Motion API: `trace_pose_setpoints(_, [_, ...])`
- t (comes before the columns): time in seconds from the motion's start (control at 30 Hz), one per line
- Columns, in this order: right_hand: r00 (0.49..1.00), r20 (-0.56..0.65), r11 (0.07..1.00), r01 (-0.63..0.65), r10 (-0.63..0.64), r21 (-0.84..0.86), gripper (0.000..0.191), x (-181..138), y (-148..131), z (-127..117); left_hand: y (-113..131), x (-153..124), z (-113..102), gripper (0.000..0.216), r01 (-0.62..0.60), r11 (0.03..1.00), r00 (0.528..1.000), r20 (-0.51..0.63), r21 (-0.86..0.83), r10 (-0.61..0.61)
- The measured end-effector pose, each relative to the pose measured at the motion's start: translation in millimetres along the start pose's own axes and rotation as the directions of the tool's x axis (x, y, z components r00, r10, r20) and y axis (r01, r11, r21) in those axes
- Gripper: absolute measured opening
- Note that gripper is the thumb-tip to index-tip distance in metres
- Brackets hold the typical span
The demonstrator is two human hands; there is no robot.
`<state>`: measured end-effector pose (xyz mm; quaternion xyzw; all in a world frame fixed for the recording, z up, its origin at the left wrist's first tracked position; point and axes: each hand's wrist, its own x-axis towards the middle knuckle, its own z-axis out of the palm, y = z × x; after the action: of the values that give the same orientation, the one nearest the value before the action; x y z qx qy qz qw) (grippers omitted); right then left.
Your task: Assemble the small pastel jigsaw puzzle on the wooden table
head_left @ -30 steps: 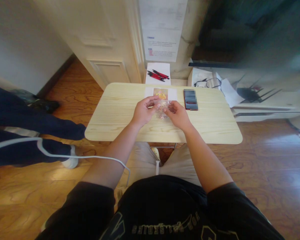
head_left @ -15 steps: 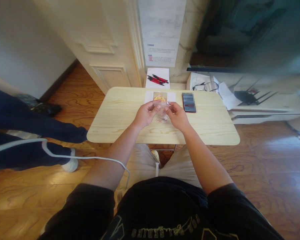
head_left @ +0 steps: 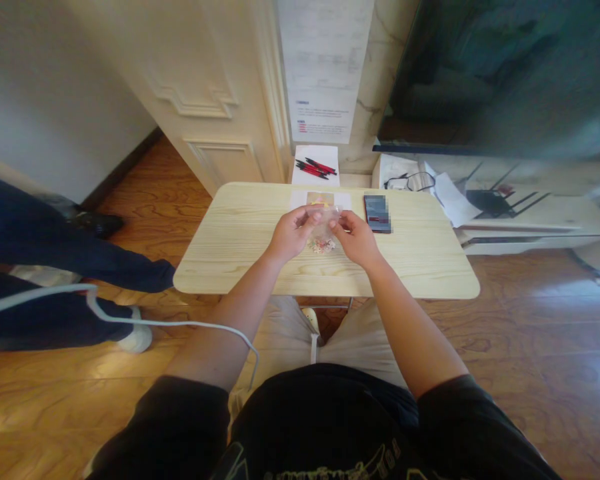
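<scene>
A small clear plastic bag (head_left: 323,235) with tiny coloured pieces in its bottom hangs between my two hands above a light wooden table (head_left: 240,247). My left hand (head_left: 293,233) pinches the bag's top left edge. The top right edge is pinched by my right hand (head_left: 356,238). Both hands are closed on the bag. Behind them lies a white sheet with a yellow picture (head_left: 321,199), partly hidden by my fingers.
A dark phone (head_left: 377,213) lies on the table to the right of my hands. Red and black pens (head_left: 316,167) rest on paper beyond the table. Another person's dark-trousered legs (head_left: 55,267) stretch in from the left. A white cable (head_left: 155,323) crosses my left arm.
My hands stay together on the bag and have shifted slightly toward me, away from the sheet. The camera has tilted, so the table sits lower in view.
</scene>
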<state>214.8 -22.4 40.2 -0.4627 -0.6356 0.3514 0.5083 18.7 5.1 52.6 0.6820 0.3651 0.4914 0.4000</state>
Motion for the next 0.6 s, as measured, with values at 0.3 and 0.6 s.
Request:
trace_pose_setpoints(0.3, [0.999, 0.006, 0.992, -0.031, 0.032, -0.122, 0.033, -3.7, 13.7, 2.5, -2.9, -1.2, 3.2, 0.057, 0.014, 0.999, 1.000, 0.018, -0.044, -0.014])
trace_pose_setpoints(0.6, [1.000, 0.005, 0.992, -0.011, 0.011, -0.125, 0.033, -2.2, 10.0, 1.6, -10.2, -5.0, 0.6, 0.055, 0.059, 0.998, 0.995, 0.085, -0.029, -0.056])
